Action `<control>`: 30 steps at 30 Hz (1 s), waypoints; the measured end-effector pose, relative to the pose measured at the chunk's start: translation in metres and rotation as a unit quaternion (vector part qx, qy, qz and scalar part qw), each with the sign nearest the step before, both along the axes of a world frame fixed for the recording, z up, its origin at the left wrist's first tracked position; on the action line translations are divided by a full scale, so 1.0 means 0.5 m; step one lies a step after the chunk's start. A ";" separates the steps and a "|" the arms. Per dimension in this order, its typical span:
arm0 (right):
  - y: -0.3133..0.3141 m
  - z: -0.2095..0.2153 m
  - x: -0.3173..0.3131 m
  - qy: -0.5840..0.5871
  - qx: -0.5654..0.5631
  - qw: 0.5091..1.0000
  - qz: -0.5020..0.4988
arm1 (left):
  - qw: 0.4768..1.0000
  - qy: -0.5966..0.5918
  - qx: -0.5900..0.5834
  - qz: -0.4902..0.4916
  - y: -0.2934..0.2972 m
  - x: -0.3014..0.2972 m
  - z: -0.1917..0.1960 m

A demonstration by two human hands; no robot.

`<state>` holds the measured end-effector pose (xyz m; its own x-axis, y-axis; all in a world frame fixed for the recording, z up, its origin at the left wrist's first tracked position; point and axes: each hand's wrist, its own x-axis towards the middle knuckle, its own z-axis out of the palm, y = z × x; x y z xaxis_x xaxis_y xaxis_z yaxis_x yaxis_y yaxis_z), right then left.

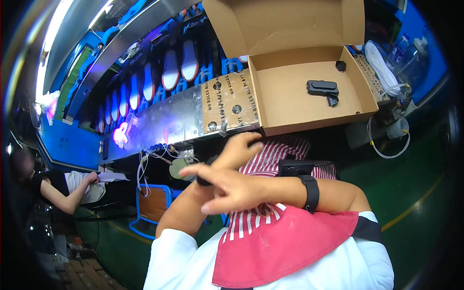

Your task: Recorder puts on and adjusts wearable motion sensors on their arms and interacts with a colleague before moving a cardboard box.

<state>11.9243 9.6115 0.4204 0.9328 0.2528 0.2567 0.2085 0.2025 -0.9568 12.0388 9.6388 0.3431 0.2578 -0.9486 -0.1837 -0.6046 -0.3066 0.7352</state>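
Observation:
My right hand (235, 189) crosses over my left forearm, its index finger stretched out and its thumb apart, with nothing held. It lies by the black band (205, 180) on my left wrist, which it partly covers. My left hand (238, 152) reaches forward below the front edge of the bench, fingers loosely spread and holding nothing. A black strap (311, 193) circles my right wrist. Beyond the hands stands an open cardboard box (290, 126). Inside lie a black oblong device (323, 88) with a small black piece (332, 100) against it, and another small black piece (340, 65).
Left of the box, printed cardboard (227, 104) covers part of the metal bench (179, 121). Shoe soles (170, 70) stand in a row behind. Bottles (413, 58) are at far right. A person (72, 191) works at left near a blue-framed stool (152, 203).

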 end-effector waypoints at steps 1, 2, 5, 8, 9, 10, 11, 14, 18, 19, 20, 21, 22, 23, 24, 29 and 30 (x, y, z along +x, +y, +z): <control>0.008 0.010 -0.005 -0.055 -0.074 0.996 -0.008 | 0.972 0.179 0.027 0.151 -0.006 0.000 0.054; 0.020 -0.003 -0.009 -0.064 -0.096 0.993 0.019 | 0.909 0.337 -0.055 0.240 -0.006 0.022 0.076; 0.011 -0.032 -0.030 0.021 -0.044 0.997 0.051 | 0.627 0.656 -0.269 0.322 0.027 0.095 0.100; 0.021 -0.105 -0.021 -0.051 -0.051 0.997 0.038 | 0.488 0.746 -0.386 0.238 0.055 0.097 0.145; 0.023 -0.123 -0.014 -0.122 -0.061 0.991 0.009 | 0.458 0.771 -0.393 0.203 0.053 0.084 0.172; 0.028 -0.136 -0.002 -0.194 -0.071 0.978 -0.017 | 0.439 0.790 -0.402 0.145 0.055 0.080 0.188; 0.025 -0.137 0.004 -0.264 -0.086 0.959 -0.049 | 0.417 0.809 -0.406 0.080 0.050 0.077 0.204; 0.017 -0.119 -0.011 -0.133 -0.167 0.976 -0.034 | 0.609 0.625 -0.456 0.174 0.029 0.071 0.229; 0.022 -0.081 -0.029 -0.120 -0.197 0.973 -0.027 | 0.818 -0.003 -0.464 0.341 -0.027 0.095 0.140; 0.027 -0.077 -0.025 -0.133 -0.210 0.969 -0.011 | 0.819 -0.191 -0.437 0.320 -0.028 0.100 0.106; 0.024 -0.074 -0.024 -0.196 -0.229 0.952 -0.043 | 0.841 -0.250 -0.397 0.271 -0.038 0.088 0.070; 0.023 -0.064 -0.021 -0.132 -0.153 0.979 -0.019 | 0.853 -0.313 -0.354 0.221 -0.042 0.066 0.043; 0.020 -0.053 -0.016 -0.066 -0.077 0.995 0.003 | 0.860 -0.352 -0.336 0.154 -0.047 0.042 0.018; 0.017 -0.043 -0.013 0.001 0.004 1.000 0.025 | 0.861 -0.388 -0.316 0.086 -0.055 0.020 0.002; 0.005 -0.058 0.013 0.077 0.087 0.990 0.079 | 0.864 -0.389 -0.314 0.064 -0.070 0.010 -0.006; 0.025 -0.003 0.056 0.109 0.199 0.972 0.064 | 0.868 -0.400 -0.293 0.013 -0.101 0.016 -0.001; 0.036 0.000 0.057 0.061 0.106 0.982 0.145 | 0.868 -0.373 -0.317 0.083 -0.101 0.023 0.015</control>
<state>11.9528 9.6293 0.4202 0.8564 0.4650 0.2242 -0.0001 0.4344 -0.9007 12.0503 9.5881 0.3505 0.2235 -0.7363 0.6387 -0.9711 -0.1120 0.2106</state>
